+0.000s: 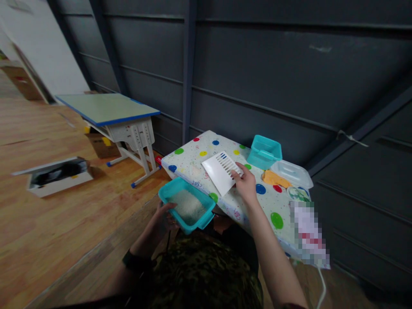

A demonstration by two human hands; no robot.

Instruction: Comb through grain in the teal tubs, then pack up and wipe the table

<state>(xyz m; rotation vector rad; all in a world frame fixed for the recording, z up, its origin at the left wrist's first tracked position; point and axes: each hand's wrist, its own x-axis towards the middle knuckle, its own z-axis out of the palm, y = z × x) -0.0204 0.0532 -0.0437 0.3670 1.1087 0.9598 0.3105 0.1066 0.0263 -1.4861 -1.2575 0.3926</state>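
Observation:
My left hand grips the near left side of a turquoise plastic box, thumb over the rim. White grains that look like rice lie in the box, which is held just off the table's front edge. My right hand pinches the right edge of a flat white slotted sheet, thumb on top. A row of narrow dark slots runs along the sheet's far right side. Whether the sheet rests on the table or is slightly raised, I cannot tell.
A dotted cloth covers the table. Toward its back right are another turquoise box, a clear lid, an orange cloth and a green-and-white round item. A blue-edged desk and an open carton stand left; a dark wall runs behind.

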